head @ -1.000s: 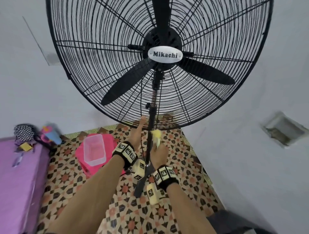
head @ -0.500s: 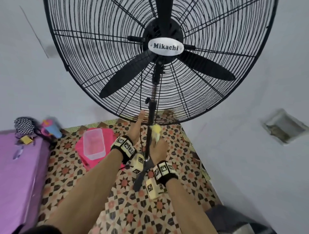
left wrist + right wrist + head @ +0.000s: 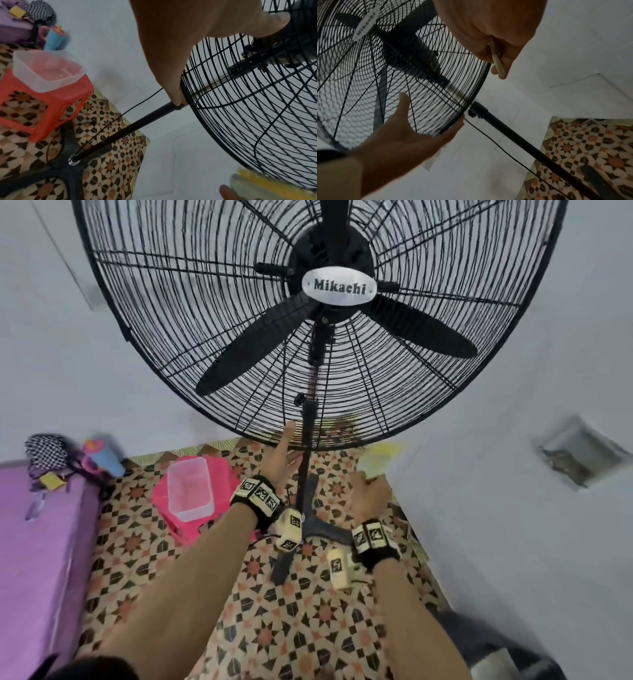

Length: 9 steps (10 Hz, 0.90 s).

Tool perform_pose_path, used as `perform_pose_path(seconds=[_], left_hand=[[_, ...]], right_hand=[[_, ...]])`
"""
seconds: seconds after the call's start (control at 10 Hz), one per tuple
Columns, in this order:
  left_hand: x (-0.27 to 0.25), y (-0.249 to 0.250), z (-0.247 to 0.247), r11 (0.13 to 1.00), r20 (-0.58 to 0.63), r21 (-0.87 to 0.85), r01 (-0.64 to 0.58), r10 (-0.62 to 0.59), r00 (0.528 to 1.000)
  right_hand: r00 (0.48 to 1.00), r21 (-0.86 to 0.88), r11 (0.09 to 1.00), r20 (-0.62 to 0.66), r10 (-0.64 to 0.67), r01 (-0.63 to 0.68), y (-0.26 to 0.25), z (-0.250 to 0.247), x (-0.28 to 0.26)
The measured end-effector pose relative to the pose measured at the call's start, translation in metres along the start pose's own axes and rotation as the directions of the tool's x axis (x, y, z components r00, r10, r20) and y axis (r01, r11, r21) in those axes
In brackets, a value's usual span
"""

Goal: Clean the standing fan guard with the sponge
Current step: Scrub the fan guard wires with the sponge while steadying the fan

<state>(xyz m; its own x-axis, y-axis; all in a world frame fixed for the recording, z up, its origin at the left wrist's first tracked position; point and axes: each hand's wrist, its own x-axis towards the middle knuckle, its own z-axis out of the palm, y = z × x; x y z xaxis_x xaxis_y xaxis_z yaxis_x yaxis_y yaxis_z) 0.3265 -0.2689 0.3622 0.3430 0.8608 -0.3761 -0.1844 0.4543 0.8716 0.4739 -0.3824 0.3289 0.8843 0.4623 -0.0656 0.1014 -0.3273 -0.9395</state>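
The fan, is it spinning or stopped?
Stopped. The three black blades show sharp and separate behind the fan guard, with no blur, and the left hand rests on the guard's bottom rim.

Left hand (image 3: 197, 27) fingers (image 3: 178, 98) touch the fan guard (image 3: 257, 115) rim beside the pole (image 3: 137, 125).

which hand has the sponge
The right hand pinches the yellow sponge beside the fan guard's lower rim. The left hand holds no sponge, only steadying the rim.
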Motion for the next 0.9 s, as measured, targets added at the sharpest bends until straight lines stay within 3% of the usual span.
perform_pose_path(seconds=[0.1,0.2,0.3,0.4,0.5,0.6,0.7,0.9], left_hand=[[0.001,-0.003,0.012,1.0,-0.084,-0.014,0.014,-0.015,0.996],[0.006,-0.013,0.013,1.0,-0.101,-0.026,-0.004,0.001,0.995],[0.003,-0.013,0.016,0.997,-0.137,-0.06,-0.044,0.036,0.99],[0.006,-0.014,0.015,0.996,-0.135,-0.005,-0.087,0.086,0.987],[0.002,-0.013,0.008,0.99,-0.098,0.079,-0.116,0.124,0.987],[0.003,-0.01,0.009,0.998,-0.112,0.029,-0.055,0.058,0.992],[0.007,-0.011,0.012,1.0,-0.158,0.011,0.002,-0.001,0.987],[0.004,-0.012,0.008,0.995,-0.076,0.069,-0.073,0.079,0.994]], right_hand=[[0.994,-0.024,0.998,-0.092,-0.06,0.058,-0.01,-0.006,0.019],[0.997,-0.077,0.994,-0.015,-0.082,0.081,-0.012,0.006,0.013],[0.98,-0.178,0.969,0.132,-0.147,0.169,0.001,0.026,-0.017],[0.926,-0.247,0.937,0.345,-0.153,0.247,0.017,0.032,-0.036],[0.971,-0.181,0.977,0.226,-0.071,0.114,0.015,0.019,-0.022],[1.0,-0.036,0.999,0.019,0.019,-0.018,-0.008,-0.002,-0.004],[1.0,-0.051,0.999,0.023,0.016,-0.014,-0.028,-0.003,0.001],[0.923,-0.211,0.959,0.373,-0.098,0.188,0.008,0.033,-0.046]])
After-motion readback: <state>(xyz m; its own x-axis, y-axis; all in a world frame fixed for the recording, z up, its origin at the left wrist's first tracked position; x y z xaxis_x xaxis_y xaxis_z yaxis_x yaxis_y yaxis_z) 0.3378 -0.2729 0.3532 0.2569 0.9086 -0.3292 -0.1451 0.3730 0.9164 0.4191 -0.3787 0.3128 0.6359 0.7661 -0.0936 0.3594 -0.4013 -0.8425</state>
